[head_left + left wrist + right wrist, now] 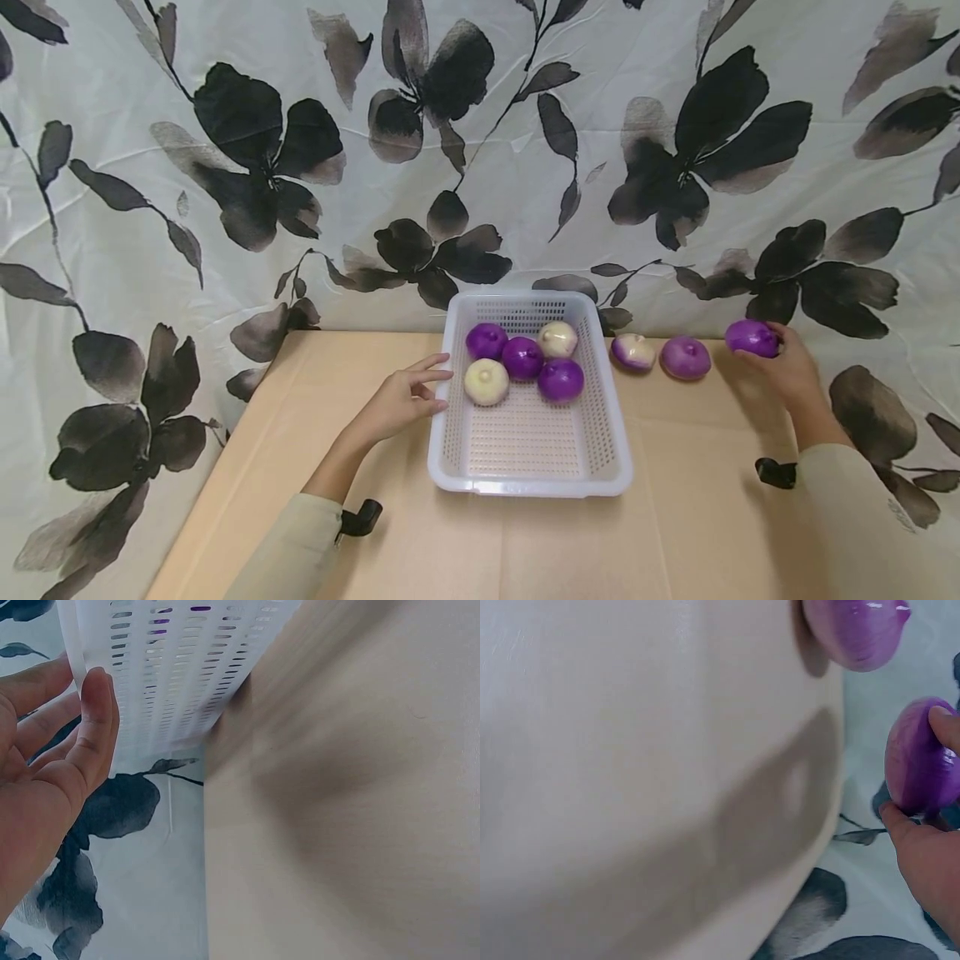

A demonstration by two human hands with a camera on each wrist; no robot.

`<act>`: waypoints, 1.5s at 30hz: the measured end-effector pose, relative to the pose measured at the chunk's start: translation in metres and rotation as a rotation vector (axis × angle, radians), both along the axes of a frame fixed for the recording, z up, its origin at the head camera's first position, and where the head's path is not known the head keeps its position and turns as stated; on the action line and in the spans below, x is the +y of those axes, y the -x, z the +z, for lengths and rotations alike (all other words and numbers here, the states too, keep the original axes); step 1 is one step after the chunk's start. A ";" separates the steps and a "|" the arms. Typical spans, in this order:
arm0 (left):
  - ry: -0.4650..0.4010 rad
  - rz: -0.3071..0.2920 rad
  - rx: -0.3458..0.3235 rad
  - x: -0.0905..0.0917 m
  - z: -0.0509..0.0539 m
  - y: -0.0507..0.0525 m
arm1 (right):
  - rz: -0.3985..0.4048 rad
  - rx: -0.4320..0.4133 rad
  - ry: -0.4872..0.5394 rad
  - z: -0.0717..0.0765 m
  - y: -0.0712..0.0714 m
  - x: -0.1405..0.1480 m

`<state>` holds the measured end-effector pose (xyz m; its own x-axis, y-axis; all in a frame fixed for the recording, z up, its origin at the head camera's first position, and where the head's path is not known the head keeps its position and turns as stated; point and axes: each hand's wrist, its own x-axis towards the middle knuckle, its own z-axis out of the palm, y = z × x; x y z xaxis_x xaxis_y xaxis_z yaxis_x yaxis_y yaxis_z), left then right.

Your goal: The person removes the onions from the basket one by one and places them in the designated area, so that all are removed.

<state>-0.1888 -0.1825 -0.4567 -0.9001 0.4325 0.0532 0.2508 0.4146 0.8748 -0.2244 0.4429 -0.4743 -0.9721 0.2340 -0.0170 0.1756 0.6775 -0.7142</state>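
A white perforated plastic basket stands on the table, holding purple onions and whitish onions. My left hand is at the basket's left side, its loosely extended fingers touching the rim. In the left wrist view, that hand is beside the slotted basket wall. At the far right, my right hand grips a purple onion between thumb and fingers. The right wrist view shows this onion held beyond the table edge.
Right of the basket, a purple-and-white onion and another purple onion sit near the back edge of the wood-toned table. A floral cloth hangs behind the table and shows at its sides.
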 end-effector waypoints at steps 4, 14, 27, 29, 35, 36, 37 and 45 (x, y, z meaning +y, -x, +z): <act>0.007 0.006 -0.022 0.001 0.000 0.001 | -0.018 -0.038 0.021 -0.006 0.003 0.001; 0.016 0.005 -0.015 0.002 0.000 0.000 | -0.066 -0.117 0.025 -0.025 0.003 0.003; 0.006 0.011 -0.027 0.001 0.002 -0.001 | -0.011 -0.113 -0.058 -0.040 0.009 0.006; 0.008 0.014 -0.028 0.001 0.002 0.000 | -0.013 -0.115 -0.054 -0.039 0.009 0.005; 0.015 0.024 -0.042 0.003 0.002 0.000 | -0.013 -0.122 -0.017 -0.036 0.010 0.004; 0.014 0.023 -0.042 0.003 0.002 0.000 | -0.014 -0.124 -0.013 -0.035 0.010 0.004; 0.013 0.022 -0.043 0.004 0.001 0.000 | -0.012 -0.124 -0.015 -0.035 0.010 0.004; 0.019 0.025 -0.035 0.004 0.004 0.000 | -0.021 -0.141 -0.019 -0.032 0.009 0.003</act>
<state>-0.1884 -0.1787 -0.4529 -0.9119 0.4102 0.0136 0.2096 0.4369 0.8748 -0.2333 0.4456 -0.5060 -0.9552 0.2559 -0.1486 0.2877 0.6854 -0.6689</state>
